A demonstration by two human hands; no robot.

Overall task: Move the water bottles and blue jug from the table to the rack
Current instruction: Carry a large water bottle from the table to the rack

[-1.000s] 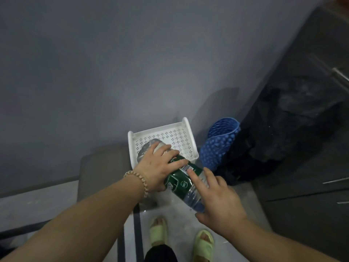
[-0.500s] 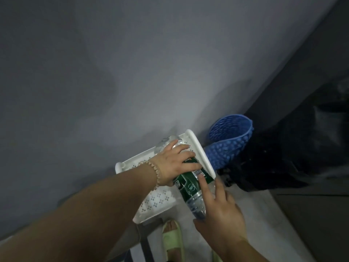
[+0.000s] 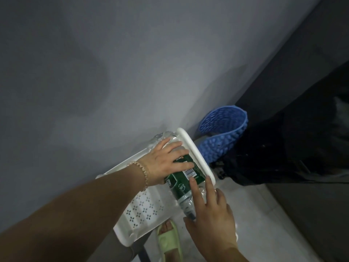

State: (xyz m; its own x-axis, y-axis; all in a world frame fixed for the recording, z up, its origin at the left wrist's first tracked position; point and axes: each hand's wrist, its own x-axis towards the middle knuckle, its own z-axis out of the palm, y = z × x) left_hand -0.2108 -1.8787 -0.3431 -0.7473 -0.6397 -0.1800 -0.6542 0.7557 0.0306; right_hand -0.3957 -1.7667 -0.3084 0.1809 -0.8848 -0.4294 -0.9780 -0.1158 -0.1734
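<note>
Since 0.5 s ago: both hands and the water bottle (image 3: 186, 176) have gone further onto the white rack (image 3: 145, 210); bottle base now sits near the rack's 12 o'clock corner, close to the wall. Camera has tilted too, so part of the shift is only apparent

Bottle lies on its side along the rack's raised rim (image 3: 196, 154), green label up, neck pointing to 6 o'clock and overhanging the near edge. Left hand (image 3: 166, 163) laid over the upper body, fingers spread and curled down around it. Right hand (image 3: 209, 207) steadies the neck end, index and middle fingers extended flat on the plastic, not pinching. Cap hidden under the right hand

Blue perforated basket (image 3: 222, 133) stands at 2 o'clock, apart from the rack. Blue jug not in view

Risk, as judged: round bottle may roll or slide neck-first off the near edge on release, since the neck overhangs and the rack looks tilted; a shove toward 12 o'clock could also shift the light rack itself
</note>
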